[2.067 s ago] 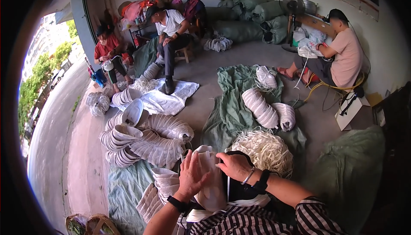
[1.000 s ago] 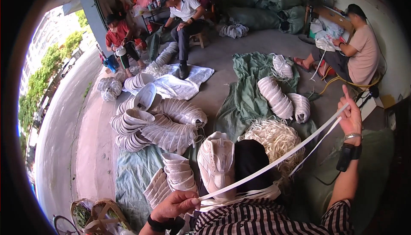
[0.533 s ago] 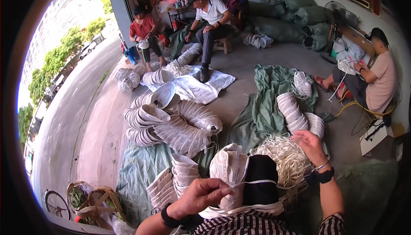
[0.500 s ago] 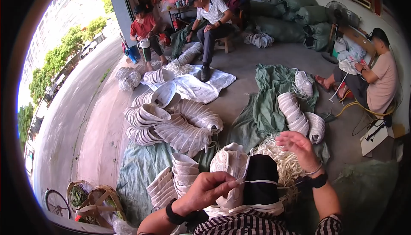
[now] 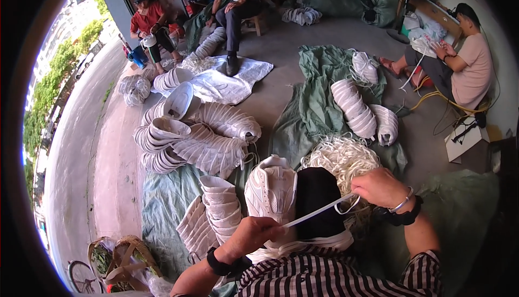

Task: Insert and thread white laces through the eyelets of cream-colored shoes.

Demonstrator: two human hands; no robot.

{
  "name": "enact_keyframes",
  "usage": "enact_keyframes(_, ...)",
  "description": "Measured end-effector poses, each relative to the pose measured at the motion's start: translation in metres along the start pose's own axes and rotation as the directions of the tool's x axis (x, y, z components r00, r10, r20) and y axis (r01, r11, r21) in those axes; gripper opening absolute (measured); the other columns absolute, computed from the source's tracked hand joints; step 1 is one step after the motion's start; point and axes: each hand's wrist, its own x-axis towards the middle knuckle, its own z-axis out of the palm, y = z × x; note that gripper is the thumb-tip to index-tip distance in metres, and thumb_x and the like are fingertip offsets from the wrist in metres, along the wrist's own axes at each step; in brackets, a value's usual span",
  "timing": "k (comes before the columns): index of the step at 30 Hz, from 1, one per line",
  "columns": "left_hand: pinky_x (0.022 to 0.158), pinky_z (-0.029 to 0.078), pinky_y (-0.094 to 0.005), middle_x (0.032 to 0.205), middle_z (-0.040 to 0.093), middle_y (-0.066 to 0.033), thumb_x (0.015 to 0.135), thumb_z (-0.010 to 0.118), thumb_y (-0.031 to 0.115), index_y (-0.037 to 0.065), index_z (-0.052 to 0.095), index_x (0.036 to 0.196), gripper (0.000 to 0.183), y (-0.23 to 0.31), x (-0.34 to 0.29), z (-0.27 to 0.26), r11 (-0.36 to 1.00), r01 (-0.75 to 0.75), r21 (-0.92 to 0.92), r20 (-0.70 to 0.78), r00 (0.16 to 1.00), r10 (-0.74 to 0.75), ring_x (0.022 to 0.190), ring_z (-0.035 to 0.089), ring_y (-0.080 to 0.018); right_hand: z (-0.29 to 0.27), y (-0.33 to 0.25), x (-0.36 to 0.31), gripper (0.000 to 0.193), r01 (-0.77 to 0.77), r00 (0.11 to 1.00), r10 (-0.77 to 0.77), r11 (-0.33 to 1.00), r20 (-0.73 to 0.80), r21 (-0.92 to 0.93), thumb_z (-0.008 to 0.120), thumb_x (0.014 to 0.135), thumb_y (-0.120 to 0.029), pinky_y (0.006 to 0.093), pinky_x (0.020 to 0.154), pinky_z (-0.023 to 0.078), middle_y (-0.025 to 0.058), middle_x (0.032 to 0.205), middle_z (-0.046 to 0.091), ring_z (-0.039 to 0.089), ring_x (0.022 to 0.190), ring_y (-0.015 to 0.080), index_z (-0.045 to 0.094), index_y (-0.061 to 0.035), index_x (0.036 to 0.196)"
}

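Observation:
A white shoelace (image 5: pixel 313 212) runs taut between my two hands, over my lap. My left hand (image 5: pixel 257 234) pinches one end of it, low in front of a white shoe upper (image 5: pixel 271 187). At the other end my right hand (image 5: pixel 380 187) is closed on the lace, and a small loop hangs below its fingers. Beneath the lace is a black rounded piece (image 5: pixel 322 199), right beside the shoe upper. Just beyond my right hand lies a tangled heap of white laces (image 5: pixel 346 159).
Nested stacks of white uppers (image 5: pixel 211 148) lie ahead on green sheeting (image 5: pixel 167 205). More stacked uppers (image 5: pixel 354 107) rest farther right. Two people sit at the far left, another person (image 5: pixel 469 64) at the right. Bags (image 5: pixel 127 262) and a bicycle wheel (image 5: pixel 84 276) are at lower left.
My right hand, open and raised before, has come down and closed on the lace. The lace now stretches between both hands. The whole view has shifted, with the scene higher in the picture.

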Motion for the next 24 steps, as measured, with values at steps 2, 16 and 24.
enact_keyframes(2,0.061,0.050,-0.0281,0.073,0.066,-0.0099,0.085,0.063,0.019,0.003,0.067,0.093,0.018,-0.001,0.002,0.016,1.000,0.010,-0.004,-0.145,0.989,-0.010,0.065,0.065,-0.0168,0.027,-0.011,0.005,0.020,0.059,0.990,-0.102,0.921,-0.093,-0.386,0.065,0.076,-0.014,0.0356,0.073,0.049,0.0103,0.103,0.060,0.061,0.085,0.0269,0.064,-0.0069,0.095)
enact_keyframes(16,0.056,0.046,-0.0275,0.068,0.056,-0.0052,0.075,0.072,0.011,0.004,0.056,0.083,0.020,-0.043,0.027,0.010,0.987,-0.162,0.019,-0.562,0.814,0.145,0.060,0.057,-0.0147,0.094,-0.048,0.076,0.012,0.420,0.880,-0.232,0.788,-0.415,0.450,0.048,0.091,-0.008,0.0245,0.057,0.047,0.0057,0.069,0.062,0.059,0.059,0.0100,0.057,-0.0005,0.087)
enact_keyframes(24,0.054,0.046,-0.0347,0.063,0.055,-0.0080,0.076,0.071,0.028,0.007,0.050,0.078,0.030,-0.025,0.045,0.016,0.980,0.107,0.169,-0.560,0.828,0.006,0.057,0.057,-0.0260,0.118,-0.062,0.140,0.021,0.048,0.993,0.035,0.772,-0.117,0.634,0.044,0.093,-0.016,0.0251,0.043,0.046,0.0056,0.065,0.058,0.057,0.048,0.0128,0.051,0.0007,0.082)
